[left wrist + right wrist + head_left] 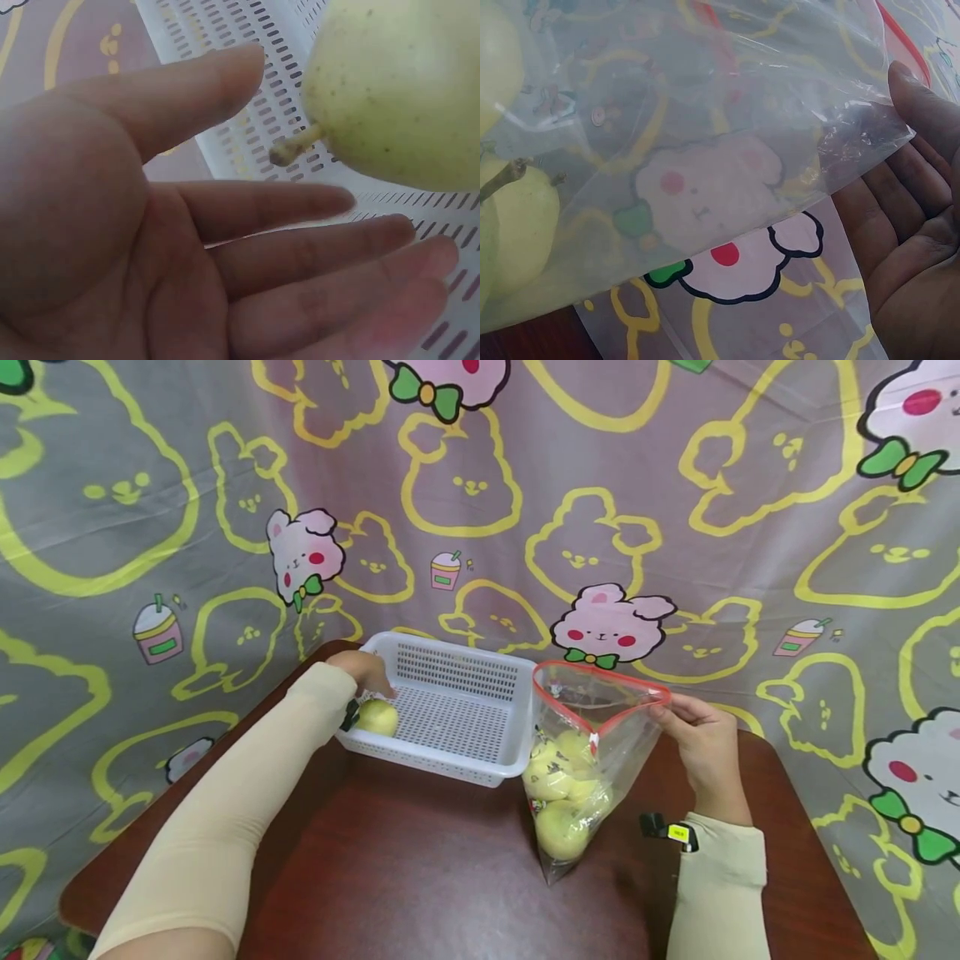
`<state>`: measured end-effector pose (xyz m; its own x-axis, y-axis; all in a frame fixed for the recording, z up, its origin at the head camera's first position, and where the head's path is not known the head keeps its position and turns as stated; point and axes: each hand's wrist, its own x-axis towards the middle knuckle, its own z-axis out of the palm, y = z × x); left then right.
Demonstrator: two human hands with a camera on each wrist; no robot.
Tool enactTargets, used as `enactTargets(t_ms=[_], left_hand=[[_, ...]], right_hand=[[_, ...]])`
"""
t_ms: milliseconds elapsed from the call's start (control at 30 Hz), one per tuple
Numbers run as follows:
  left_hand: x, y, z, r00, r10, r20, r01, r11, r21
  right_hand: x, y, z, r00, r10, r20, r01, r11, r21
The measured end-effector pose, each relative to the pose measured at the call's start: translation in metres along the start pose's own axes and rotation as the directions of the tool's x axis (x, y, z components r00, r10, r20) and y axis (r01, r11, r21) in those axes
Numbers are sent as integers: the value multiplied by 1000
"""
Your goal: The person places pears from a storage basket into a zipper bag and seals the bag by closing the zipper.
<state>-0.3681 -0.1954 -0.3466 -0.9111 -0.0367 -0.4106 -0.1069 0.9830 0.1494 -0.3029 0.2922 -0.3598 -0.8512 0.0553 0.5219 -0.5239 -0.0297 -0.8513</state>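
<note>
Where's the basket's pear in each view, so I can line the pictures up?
Head: the pear is left of centre, in the basket's near left corner, by the left hand.
Left wrist: upper right, stem pointing left.
Right wrist: not in it; those pears are bagged.
Shared landmark: the yellow-patterned curtain.

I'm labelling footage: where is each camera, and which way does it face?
Head: on the head, facing forward and down at the basket and bag; left hand, right hand, sleeves show.
Left wrist: worn there, facing the pear; the left hand shows.
Right wrist: worn there, facing the bag; part of the right hand shows.
Head and left wrist share the pear and basket.
</note>
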Motion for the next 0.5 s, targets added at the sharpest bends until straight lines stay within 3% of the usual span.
enactTargets(t_ms=[200,300,500], left_hand=[[1,3,-2,993,-120,-4,118,981,-156],[4,5,-3,988,-155,11,154,971,-180],[16,11,-4,990,-131,59,135,989,-62]], right_hand=[[0,0,0,1000,3,6,-3,1000,-7],[0,1,0,1000,9,6,-9,1000,-10],[-1,1,1,1000,20,9,-19,999,-29]])
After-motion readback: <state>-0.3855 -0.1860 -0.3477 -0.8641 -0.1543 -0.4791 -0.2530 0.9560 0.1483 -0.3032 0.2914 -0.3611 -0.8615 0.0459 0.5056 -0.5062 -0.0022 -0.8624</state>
